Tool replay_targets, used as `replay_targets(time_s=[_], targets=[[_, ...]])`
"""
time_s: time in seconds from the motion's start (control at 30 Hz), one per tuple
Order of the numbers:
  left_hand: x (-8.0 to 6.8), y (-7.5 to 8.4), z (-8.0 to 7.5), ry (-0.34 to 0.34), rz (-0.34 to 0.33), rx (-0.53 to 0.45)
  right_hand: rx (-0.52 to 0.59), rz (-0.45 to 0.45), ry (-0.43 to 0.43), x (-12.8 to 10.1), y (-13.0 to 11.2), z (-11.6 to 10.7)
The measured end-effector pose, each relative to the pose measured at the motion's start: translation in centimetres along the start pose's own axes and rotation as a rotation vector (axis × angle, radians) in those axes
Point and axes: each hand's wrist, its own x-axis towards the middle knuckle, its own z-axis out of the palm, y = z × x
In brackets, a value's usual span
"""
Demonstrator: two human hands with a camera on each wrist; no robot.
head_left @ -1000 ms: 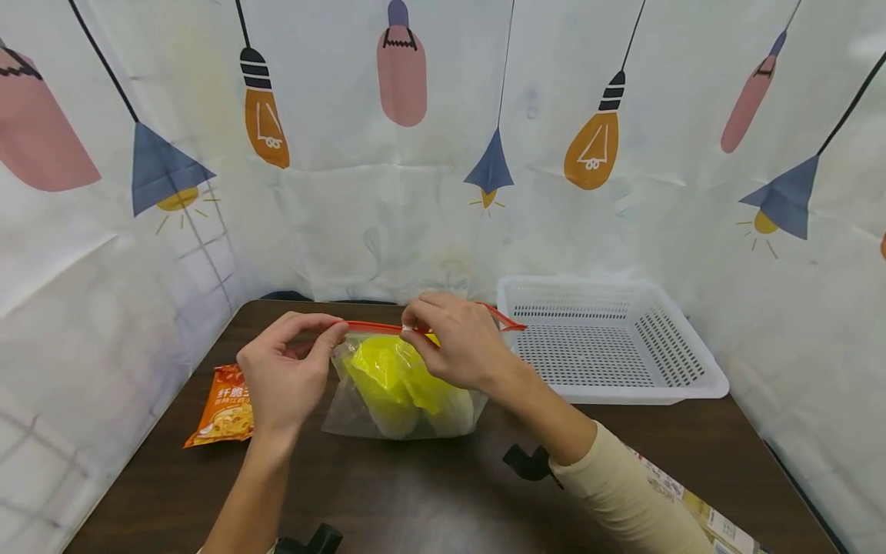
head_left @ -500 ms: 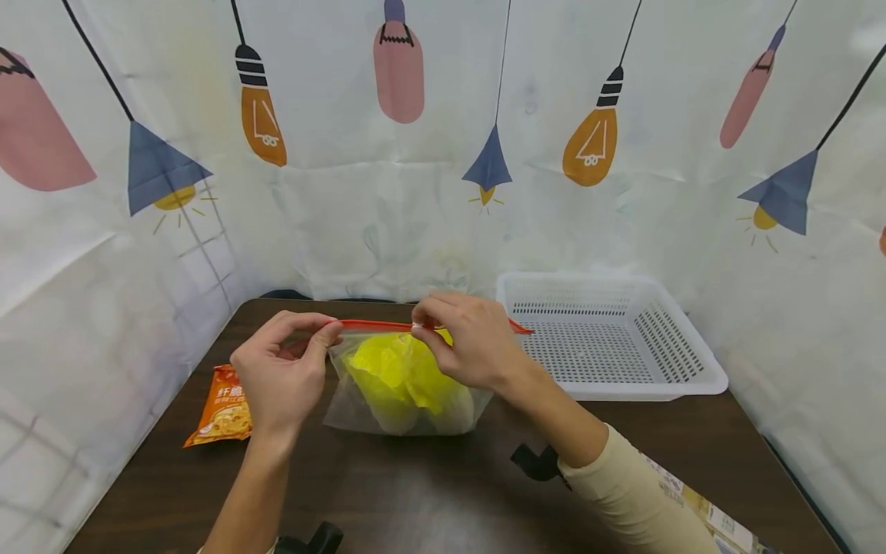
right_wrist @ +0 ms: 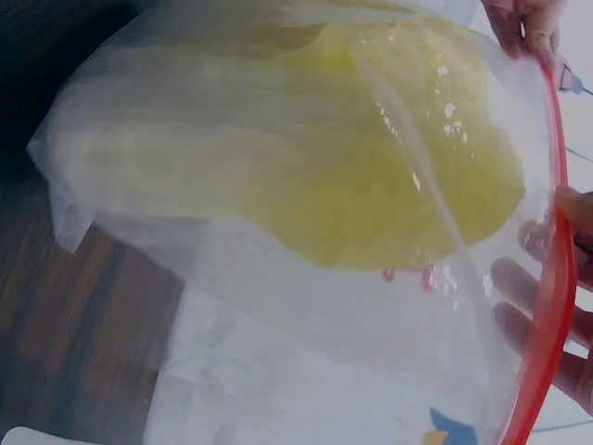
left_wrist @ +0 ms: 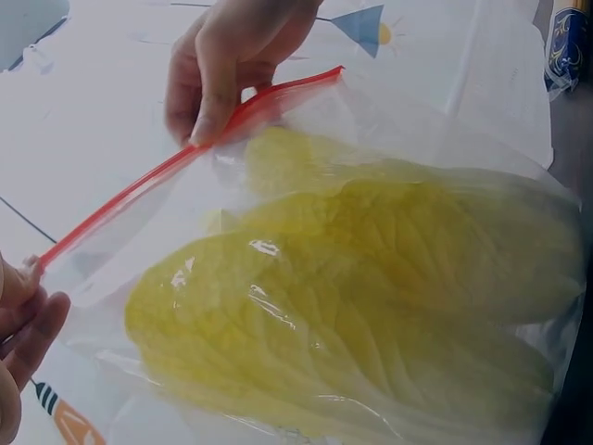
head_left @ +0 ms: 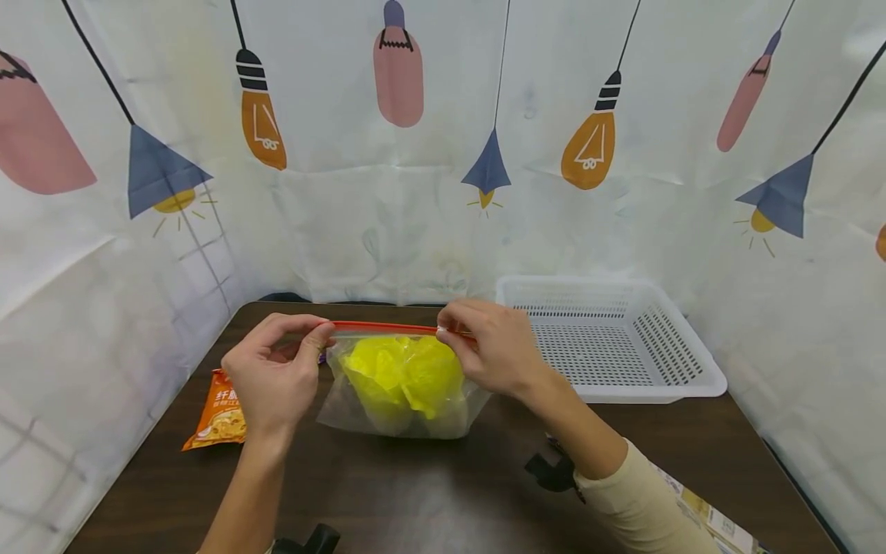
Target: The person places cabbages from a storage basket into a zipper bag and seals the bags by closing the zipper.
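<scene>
A clear zip bag (head_left: 339, 412) with a red zip strip (head_left: 381, 328) stands upright on the table. Inside it are pale yellow-green napa cabbages (left_wrist: 343, 269), their leaf veins visible through the plastic. At the strip's left end, my left hand (head_left: 273, 373) pinches the bag between thumb and index finger. My right hand (head_left: 494, 346) pinches the small white slider (head_left: 439, 329) farther right on the strip. Beyond the slider, the right hand hides part of the strip in the head view. Its other fingers show behind the plastic in the right wrist view.
An orange snack packet (head_left: 220, 415) lies left of the bag, partly behind my left hand. A white perforated basket (head_left: 692, 377) sits at the table's back right. A printed strip (head_left: 723, 527) lies by my right sleeve. Patterned curtain (head_left: 332, 231) surrounds the brown table (head_left: 415, 500).
My right hand has moved right along the red strip, taking the slider with it. More of the strip shows between my hands. The left hand has shifted slightly left, keeping its pinch.
</scene>
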Motion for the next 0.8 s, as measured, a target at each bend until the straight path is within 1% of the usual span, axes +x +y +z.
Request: replay_targets(time_s=[0.2, 0.3, 0.5, 0.8], targets=[[0.1, 0.1, 0.0, -0.002, -0.006, -0.020, 0.026, 0.010, 0.021, -0.9, 1.0, -0.3], [0.0, 0.1, -0.3, -0.003, -0.019, -0.015, 0.046, 0.021, 0.016, -1.3, 1.3, -0.4], [0.0, -0.1, -0.4, 0.002, -0.028, -0.004, 0.049, 0.064, -0.001, -2.1, 1.9, -0.8], [0.3, -0.3, -0.4, 0.031, -0.026, -0.016, 0.062, 0.083, 0.013, -3.3, 3.0, -1.5]])
